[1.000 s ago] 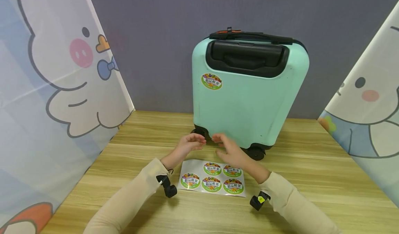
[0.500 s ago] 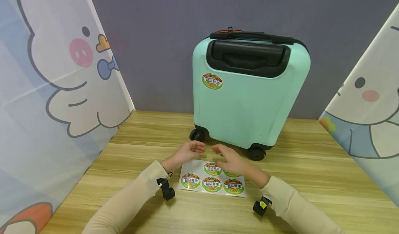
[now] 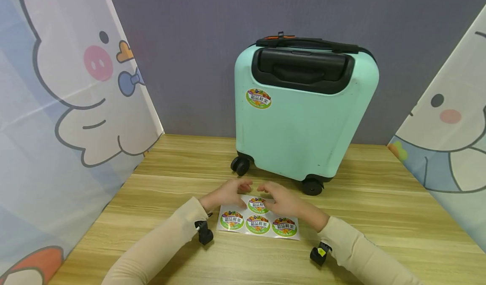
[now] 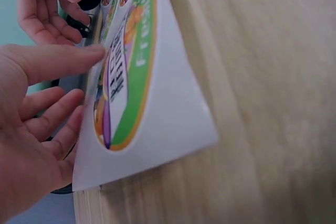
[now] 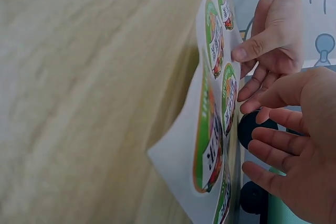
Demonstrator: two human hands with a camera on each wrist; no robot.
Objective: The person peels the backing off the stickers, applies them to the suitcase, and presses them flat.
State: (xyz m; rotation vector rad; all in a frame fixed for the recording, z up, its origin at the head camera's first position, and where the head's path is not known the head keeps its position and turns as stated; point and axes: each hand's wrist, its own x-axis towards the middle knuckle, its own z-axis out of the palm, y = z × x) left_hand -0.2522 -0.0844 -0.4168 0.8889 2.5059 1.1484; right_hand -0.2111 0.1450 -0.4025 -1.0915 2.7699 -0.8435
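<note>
A white sheet (image 3: 244, 230) of oval fruit stickers (image 3: 257, 224) lies on the table in front of the person. My left hand (image 3: 229, 193) hovers at its far left corner, thumb reaching over the sheet, fingers loosely bent and holding nothing. Over the far right part is my right hand (image 3: 285, 200), fingers spread and slightly bent, also holding nothing; it hides the far right sticker. In the left wrist view the thumb (image 4: 63, 62) comes close to the sheet's surface; whether it touches I cannot tell. A mint-green suitcase (image 3: 288, 133) stands upright behind, bearing one matching sticker (image 3: 258, 98) at its upper left.
The suitcase rests on black wheels (image 3: 312, 186) on the wooden table (image 3: 182, 162). A grey wall (image 3: 182, 65) rises behind it. Cartoon-printed cloths (image 3: 87, 120) hang at the left and right sides. A small camera is strapped at each wrist.
Both hands have drawn back from the suitcase's base toward the person, lowering over the sticker sheet. The right hand now covers the far right sticker. The suitcase and the sheet stay in place.
</note>
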